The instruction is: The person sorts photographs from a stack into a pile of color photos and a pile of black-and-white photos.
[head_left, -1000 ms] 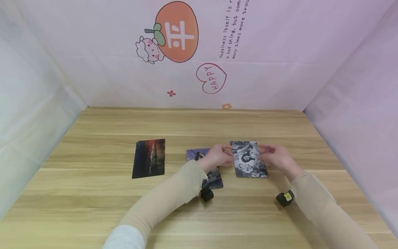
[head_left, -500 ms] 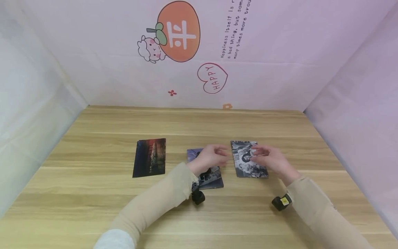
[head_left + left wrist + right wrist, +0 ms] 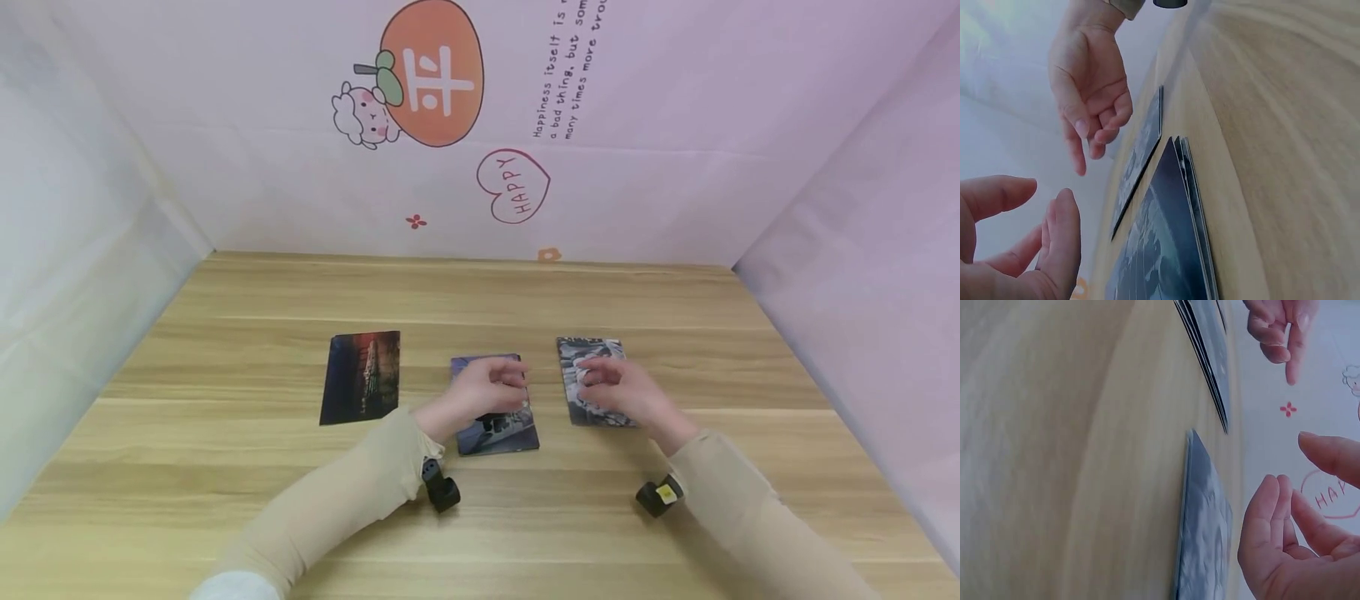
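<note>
My left hand (image 3: 483, 393) hovers over the middle stack of picture cards (image 3: 498, 435), which has a purplish top card and shows several loosely stacked edges in the left wrist view. Its thumb and fingers are apart with nothing between them. My right hand (image 3: 626, 392) is above the black-and-white picture cards (image 3: 581, 408) on the right, covering part of the top picture. In the right wrist view a gap shows between its thumb and loosely bent fingers (image 3: 1266, 515). Both hands are raised off the cards.
A dark red-and-blue stack of picture cards (image 3: 362, 379) lies to the left on the wooden table (image 3: 225, 467). White cloth walls (image 3: 645, 192) with printed drawings enclose the back and both sides. A small camera sits at each wrist.
Both hands have let go of the black-and-white cards' sides. The left hand has drawn left over the middle stack, and the right has moved left over the black-and-white cards. The cards stay put.
</note>
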`<state>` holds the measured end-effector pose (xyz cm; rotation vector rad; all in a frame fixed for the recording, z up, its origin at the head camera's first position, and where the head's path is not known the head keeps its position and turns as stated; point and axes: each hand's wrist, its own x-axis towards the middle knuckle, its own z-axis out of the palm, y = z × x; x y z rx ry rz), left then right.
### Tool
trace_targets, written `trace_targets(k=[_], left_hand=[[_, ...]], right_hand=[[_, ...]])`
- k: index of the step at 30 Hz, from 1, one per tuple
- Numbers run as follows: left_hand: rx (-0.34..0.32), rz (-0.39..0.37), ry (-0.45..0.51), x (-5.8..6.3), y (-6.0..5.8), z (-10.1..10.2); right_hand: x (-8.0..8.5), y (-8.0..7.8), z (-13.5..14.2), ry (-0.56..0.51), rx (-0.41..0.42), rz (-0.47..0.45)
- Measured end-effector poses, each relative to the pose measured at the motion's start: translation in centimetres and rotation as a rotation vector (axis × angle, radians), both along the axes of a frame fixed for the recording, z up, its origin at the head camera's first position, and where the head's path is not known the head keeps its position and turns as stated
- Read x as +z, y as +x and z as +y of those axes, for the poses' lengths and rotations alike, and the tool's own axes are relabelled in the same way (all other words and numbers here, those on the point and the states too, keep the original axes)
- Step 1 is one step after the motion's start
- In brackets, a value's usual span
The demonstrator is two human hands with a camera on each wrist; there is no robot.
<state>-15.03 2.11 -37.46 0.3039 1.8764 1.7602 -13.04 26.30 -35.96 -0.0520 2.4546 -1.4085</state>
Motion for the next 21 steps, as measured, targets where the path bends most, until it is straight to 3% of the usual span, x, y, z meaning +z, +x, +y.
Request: trace_targets(k=[4,10,21], left_hand=[[-0.003,0.025,-0.017,-0.3,0.0,-1.7],[0.065,0.038,-0.074,-0.8,-0.4,-4.5],[0.118,0.088,-0.109,-1.3,-0.7,-8.4]], right_hand=[[-0.3,-0.1,-1.2,-0.034,0.026,-0.017],[-0.3,-0.2,-2.7,-0.035,0.035,-0.038],[-0.5,-0.4,-4.1,-0.091,0.032,-0.03]])
